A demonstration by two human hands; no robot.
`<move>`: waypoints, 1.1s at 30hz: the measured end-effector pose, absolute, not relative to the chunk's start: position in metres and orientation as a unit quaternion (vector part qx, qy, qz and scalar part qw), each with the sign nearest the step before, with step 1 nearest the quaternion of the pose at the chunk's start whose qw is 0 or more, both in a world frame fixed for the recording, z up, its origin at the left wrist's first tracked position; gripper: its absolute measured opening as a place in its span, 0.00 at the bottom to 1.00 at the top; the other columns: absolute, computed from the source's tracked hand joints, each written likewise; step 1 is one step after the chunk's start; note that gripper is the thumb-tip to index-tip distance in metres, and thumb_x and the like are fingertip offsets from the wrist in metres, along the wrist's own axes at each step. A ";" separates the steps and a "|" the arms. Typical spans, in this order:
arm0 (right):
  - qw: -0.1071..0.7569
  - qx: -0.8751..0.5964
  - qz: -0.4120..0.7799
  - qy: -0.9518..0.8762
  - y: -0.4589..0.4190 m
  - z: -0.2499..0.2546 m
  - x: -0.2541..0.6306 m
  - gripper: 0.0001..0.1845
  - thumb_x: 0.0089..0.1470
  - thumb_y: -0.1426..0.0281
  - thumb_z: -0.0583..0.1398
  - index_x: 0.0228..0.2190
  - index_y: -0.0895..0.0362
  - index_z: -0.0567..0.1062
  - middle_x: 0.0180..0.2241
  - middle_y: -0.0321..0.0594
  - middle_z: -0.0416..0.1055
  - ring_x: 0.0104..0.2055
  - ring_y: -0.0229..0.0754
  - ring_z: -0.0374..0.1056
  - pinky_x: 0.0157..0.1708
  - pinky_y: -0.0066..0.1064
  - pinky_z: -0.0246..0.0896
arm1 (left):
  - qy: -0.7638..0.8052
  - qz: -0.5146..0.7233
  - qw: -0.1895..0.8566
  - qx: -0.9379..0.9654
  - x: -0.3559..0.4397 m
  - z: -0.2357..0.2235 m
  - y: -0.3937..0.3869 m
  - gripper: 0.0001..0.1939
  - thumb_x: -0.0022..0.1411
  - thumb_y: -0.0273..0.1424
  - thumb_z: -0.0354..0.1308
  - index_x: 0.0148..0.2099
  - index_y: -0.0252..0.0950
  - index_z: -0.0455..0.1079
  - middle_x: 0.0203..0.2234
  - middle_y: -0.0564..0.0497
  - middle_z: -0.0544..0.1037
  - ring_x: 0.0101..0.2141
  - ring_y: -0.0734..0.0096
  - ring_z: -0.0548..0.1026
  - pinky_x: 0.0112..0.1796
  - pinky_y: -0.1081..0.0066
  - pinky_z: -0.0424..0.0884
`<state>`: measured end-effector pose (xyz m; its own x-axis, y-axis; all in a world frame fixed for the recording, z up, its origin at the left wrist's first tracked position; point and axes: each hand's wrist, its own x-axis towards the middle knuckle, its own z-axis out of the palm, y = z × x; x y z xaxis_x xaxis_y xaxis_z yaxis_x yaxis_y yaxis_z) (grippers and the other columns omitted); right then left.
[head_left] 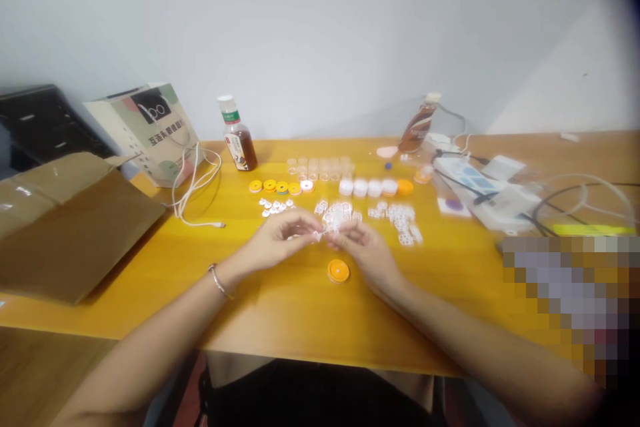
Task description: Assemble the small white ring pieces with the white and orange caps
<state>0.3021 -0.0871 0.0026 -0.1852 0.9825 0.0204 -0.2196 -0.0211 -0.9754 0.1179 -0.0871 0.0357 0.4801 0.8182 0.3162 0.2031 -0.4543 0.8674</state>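
Observation:
My left hand [290,235] and my right hand [364,248] meet over the middle of the table, fingertips pinched on a small white plastic piece [325,232]. Blur hides its exact shape. Just below the hands lies an orange round cap-like part [339,271]. Behind the fingers sits a pile of white openwork plastic pieces [340,212], with more white pieces [404,219] to the right. Small silvery-white parts [273,207] lie to the left. A row of yellow-orange discs [270,186] and a row of white round caps [367,187] stand farther back.
Clear small cups [320,168] stand at the back. A dark drink bottle [240,137] and a brown bottle [419,125] flank them. At left are a paper bag [165,133], a cardboard-brown bag [100,227] and a white cable [187,190]; at right, a power strip [475,193] with cords.

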 end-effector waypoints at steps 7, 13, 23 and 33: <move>0.496 -0.368 0.637 -0.461 -0.099 0.004 0.293 0.14 0.37 0.67 0.67 0.24 0.54 0.67 0.22 0.30 0.73 0.27 0.36 0.71 0.35 0.31 0.66 | 0.355 0.485 0.400 0.692 0.135 0.031 -0.091 0.08 0.57 0.27 0.55 0.40 0.33 0.68 0.36 0.47 0.73 0.37 0.72 0.72 0.39 0.70 0.70; 0.492 -0.357 0.662 -0.437 -0.100 0.004 0.292 0.14 0.36 0.67 0.67 0.24 0.54 0.67 0.23 0.32 0.74 0.27 0.37 0.71 0.35 0.31 0.66 | 0.363 0.479 0.292 0.744 0.137 0.025 -0.091 0.10 0.59 0.26 0.53 0.43 0.35 0.70 0.37 0.47 0.72 0.38 0.71 0.70 0.41 0.67 0.69; 0.487 -0.352 0.665 -0.444 -0.099 0.003 0.293 0.13 0.38 0.67 0.67 0.24 0.55 0.68 0.24 0.33 0.75 0.28 0.36 0.72 0.36 0.31 0.66 | 0.324 0.434 0.157 0.826 0.135 0.019 -0.089 0.20 0.59 0.17 0.47 0.48 0.42 0.68 0.40 0.48 0.68 0.43 0.70 0.67 0.43 0.66 0.67; 0.493 -0.348 0.658 -0.450 -0.099 0.003 0.295 0.12 0.38 0.68 0.67 0.24 0.54 0.68 0.23 0.32 0.75 0.28 0.36 0.72 0.37 0.31 0.66 | 0.335 0.412 0.178 0.829 0.134 0.025 -0.090 0.15 0.60 0.20 0.48 0.45 0.38 0.69 0.40 0.47 0.71 0.42 0.70 0.69 0.44 0.66 0.66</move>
<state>0.2953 -0.0992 0.0033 -0.2719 0.9622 -0.0132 -0.3358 -0.1077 -0.9358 0.1340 -0.0900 0.0254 0.4365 0.7017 0.5631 0.4089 -0.7122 0.5705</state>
